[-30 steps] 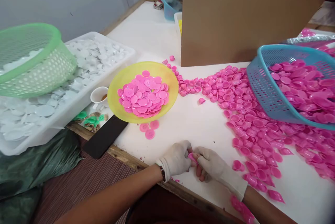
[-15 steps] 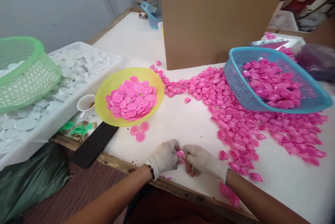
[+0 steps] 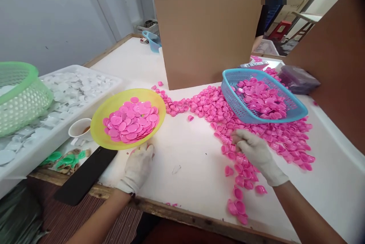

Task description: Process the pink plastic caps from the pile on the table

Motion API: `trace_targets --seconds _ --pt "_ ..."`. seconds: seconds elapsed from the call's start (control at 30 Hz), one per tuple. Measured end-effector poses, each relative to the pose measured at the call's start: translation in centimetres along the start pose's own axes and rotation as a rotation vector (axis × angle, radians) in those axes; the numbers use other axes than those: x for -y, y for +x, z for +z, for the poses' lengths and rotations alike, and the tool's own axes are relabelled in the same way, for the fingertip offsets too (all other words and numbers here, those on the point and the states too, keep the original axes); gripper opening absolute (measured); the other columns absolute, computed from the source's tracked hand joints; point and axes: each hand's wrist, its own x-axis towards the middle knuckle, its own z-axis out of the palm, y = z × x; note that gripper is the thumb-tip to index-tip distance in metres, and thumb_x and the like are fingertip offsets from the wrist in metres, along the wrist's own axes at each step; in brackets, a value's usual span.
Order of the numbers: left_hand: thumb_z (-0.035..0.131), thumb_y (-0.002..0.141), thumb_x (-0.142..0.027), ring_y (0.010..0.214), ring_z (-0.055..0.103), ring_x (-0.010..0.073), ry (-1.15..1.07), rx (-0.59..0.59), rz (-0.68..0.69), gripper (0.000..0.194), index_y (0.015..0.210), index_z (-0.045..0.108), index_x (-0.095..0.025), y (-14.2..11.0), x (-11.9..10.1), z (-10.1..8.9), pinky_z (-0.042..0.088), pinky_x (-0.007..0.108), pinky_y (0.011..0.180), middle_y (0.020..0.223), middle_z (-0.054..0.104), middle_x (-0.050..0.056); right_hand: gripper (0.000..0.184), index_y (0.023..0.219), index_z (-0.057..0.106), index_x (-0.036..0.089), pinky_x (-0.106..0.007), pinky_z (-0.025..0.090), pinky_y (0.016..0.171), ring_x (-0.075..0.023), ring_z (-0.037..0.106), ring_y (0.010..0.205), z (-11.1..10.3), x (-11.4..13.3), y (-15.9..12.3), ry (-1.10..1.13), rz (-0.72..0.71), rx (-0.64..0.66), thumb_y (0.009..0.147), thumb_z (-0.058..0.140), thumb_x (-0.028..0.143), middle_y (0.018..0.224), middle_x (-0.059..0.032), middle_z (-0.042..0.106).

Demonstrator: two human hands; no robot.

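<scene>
Head view: both gloved hands are down on the white bench [image 3: 196,160], well apart from each other.
Left hand: the left hand [image 3: 138,165] lies flat, fingers loosely spread and holding nothing that shows, its fingertips just at the near rim of the yellow bowl [image 3: 98,122].
Yellow bowl: it's heaped with flat pink discs [image 3: 130,121].
Right hand: the right hand [image 3: 252,149] sits on the near edge of the pink caps [image 3: 225,113], fingers curled down among them; whether it has one pinched, I cannot tell.
Pink caps: they're spread across the bench from the cardboard box [image 3: 208,23] toward the near edge, with a few strays close to the right forearm.
Blue basket: the blue basket [image 3: 230,97] rests tilted on top of the caps, more pink pieces inside.
Left side: a white tray [image 3: 45,145] of white discs carries a green basket [image 3: 19,95]; beside it stand a small cup [image 3: 78,129] and a dark flat slab [image 3: 84,175].
</scene>
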Motion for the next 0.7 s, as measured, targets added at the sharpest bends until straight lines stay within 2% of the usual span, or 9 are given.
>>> trace_targets --seconds 0.1,0.17,0.2,0.27,0.33,0.43,0.5,0.57,0.7 --pt "0.039 0.085 -0.012 0.085 0.06 0.0274 0.005 0.014 0.021 0.023 0.084 0.062 -0.015 0.4 0.0 0.2 0.045 0.037 0.073 0.091 0.063 0.014 0.033 0.095 0.063 0.02 -0.028 0.042 0.061 -0.0187 0.06 0.074 0.7 -1.8 0.0 -0.641 -0.084 0.257 0.076 0.042 0.003 0.091 -0.0078 0.061" --pt "0.038 0.085 -0.011 0.085 0.061 0.0274 -0.004 0.015 0.021 0.024 0.083 0.062 -0.014 0.5 -0.1 0.1 0.045 0.036 0.072 0.09 0.064 0.014 0.033 0.088 0.065 0.018 -0.029 0.041 0.062 -0.0191 0.059 0.074 1.6 -2.4 0.3 -0.866 -0.092 0.38 0.074 0.042 -0.002 0.09 -0.0098 0.061" --pt "0.038 0.085 -0.01 0.084 0.062 0.0274 -0.008 0.017 0.015 0.024 0.084 0.062 -0.014 0.5 -0.1 -0.1 0.046 0.036 0.071 0.089 0.065 0.014 0.031 0.085 0.065 0.017 -0.029 0.041 0.064 -0.0192 0.059 0.075 2.0 -2.3 0.4 -0.897 -0.101 0.408 0.073 0.042 -0.002 0.088 -0.0101 0.061" --pt "0.038 0.084 -0.01 0.082 0.063 0.0275 -0.02 0.017 -0.014 0.024 0.088 0.062 -0.013 0.3 0.0 -0.6 0.046 0.035 0.07 0.086 0.065 0.014 0.025 0.081 0.062 0.017 -0.029 0.042 0.069 -0.0194 0.058 0.079 2.9 -1.7 0.6 -0.788 -0.124 0.407 0.075 0.044 0.001 0.087 -0.0093 0.062" --pt "0.039 0.083 -0.01 0.08 0.064 0.028 -0.05 0.003 -0.062 0.025 0.093 0.062 -0.012 0.0 0.3 -1.0 0.047 0.036 0.07 0.082 0.066 0.015 0.018 0.079 0.058 0.018 -0.028 0.043 0.067 -0.0171 0.057 0.075 4.0 -0.6 0.3 -0.516 -0.067 0.414 0.08 0.043 0.009 0.08 -0.0053 0.061" --pt "0.041 0.084 -0.014 0.081 0.064 0.0282 -0.173 -0.058 -0.127 0.025 0.096 0.063 -0.012 -0.9 0.7 -1.6 0.048 0.038 0.075 0.083 0.068 0.015 0.012 0.074 0.05 0.019 -0.021 0.038 0.048 -0.0103 0.054 0.055 6.8 0.8 -0.8 -0.043 0.225 0.644 0.078 0.04 0.014 0.067 0.0015 0.057" --pt "0.042 0.085 -0.019 0.085 0.064 0.0258 -0.384 -0.112 -0.168 0.024 0.096 0.062 -0.013 -1.6 0.6 -1.8 0.048 0.037 0.079 0.089 0.069 0.013 0.01 0.074 0.048 0.019 -0.019 0.032 0.04 -0.0071 0.051 0.044 8.7 1.2 -1.4 0.144 0.409 0.801 0.074 0.04 0.013 0.062 0.0034 0.056" --pt "0.045 0.083 -0.021 0.086 0.064 0.0215 -0.692 -0.119 -0.218 0.023 0.099 0.061 -0.015 -2.5 0.0 -1.7 0.049 0.034 0.081 0.091 0.069 0.008 0.01 0.075 0.048 0.019 -0.017 0.032 0.038 -0.0059 0.05 0.04 10.0 1.0 -1.6 0.2 0.48 0.845 0.073 0.04 0.014 0.06 0.004 0.056" --pt "0.05 0.08 -0.027 0.072 0.063 0.0151 -1.301 0.087 -0.349 0.025 0.101 0.057 -0.015 -4.3 -3.3 -1.2 0.052 0.027 0.068 0.083 0.067 0.003 0.007 0.08 0.05 0.019 -0.017 0.031 0.036 -0.0061 0.049 0.037 9.8 1.0 -1.8 0.11 0.469 0.693 0.075 0.045 0.019 0.057 0.0044 0.055"
